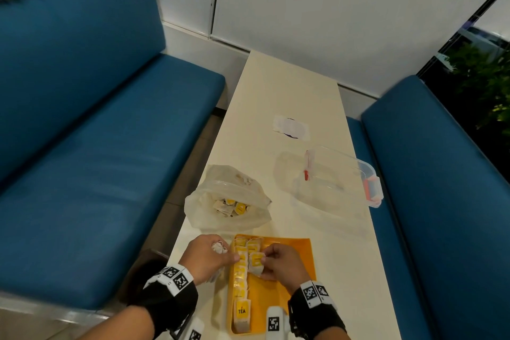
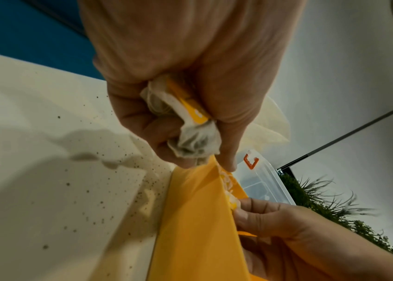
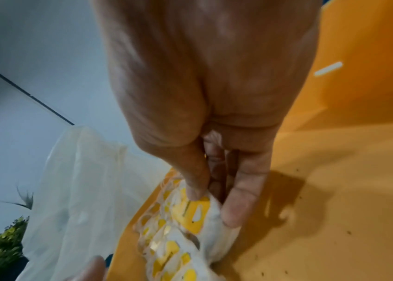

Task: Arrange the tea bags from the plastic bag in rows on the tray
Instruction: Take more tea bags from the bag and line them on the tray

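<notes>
An orange tray (image 1: 292, 279) lies at the table's near edge, with a row of yellow-tagged tea bags (image 1: 239, 279) along its left side. My right hand (image 1: 281, 265) pinches one tea bag (image 1: 256, 263) between thumb and fingers over the tray (image 3: 311, 190), beside that row (image 3: 166, 252). My left hand (image 1: 209, 257) is curled round a bunch of tea bags (image 2: 190, 125) at the tray's left rim (image 2: 190, 218). The clear plastic bag (image 1: 229, 199) stands open just beyond the tray, with more tea bags inside.
A clear lidded box (image 1: 331, 176) with red clips lies on the table's right side. A white paper label (image 1: 291, 128) sits farther back. Blue benches (image 1: 96, 146) flank the narrow cream table (image 1: 276, 91). Tea dust speckles the tabletop (image 2: 82, 180).
</notes>
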The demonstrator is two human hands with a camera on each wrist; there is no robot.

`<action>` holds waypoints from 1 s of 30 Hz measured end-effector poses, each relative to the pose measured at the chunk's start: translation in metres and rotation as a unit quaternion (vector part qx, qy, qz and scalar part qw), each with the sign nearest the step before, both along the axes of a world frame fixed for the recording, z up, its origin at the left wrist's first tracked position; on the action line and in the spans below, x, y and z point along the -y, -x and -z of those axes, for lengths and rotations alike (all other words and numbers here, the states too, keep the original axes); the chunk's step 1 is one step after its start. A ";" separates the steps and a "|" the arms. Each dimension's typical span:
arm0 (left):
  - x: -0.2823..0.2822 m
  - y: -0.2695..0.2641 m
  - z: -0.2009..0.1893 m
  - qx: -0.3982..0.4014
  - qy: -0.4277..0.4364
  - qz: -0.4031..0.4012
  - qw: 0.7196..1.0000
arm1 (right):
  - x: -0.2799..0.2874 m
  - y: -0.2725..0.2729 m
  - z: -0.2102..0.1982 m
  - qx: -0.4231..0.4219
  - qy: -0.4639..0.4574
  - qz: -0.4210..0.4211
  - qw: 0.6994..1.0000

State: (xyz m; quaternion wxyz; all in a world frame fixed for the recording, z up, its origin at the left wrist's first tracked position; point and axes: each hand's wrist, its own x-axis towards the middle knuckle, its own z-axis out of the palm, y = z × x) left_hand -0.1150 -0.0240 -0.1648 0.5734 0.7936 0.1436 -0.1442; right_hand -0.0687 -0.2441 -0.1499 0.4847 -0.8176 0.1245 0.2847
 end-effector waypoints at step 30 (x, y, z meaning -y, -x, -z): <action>-0.006 0.004 -0.007 -0.076 0.125 -0.050 0.988 | -0.021 0.011 -0.011 0.145 0.128 0.032 0.981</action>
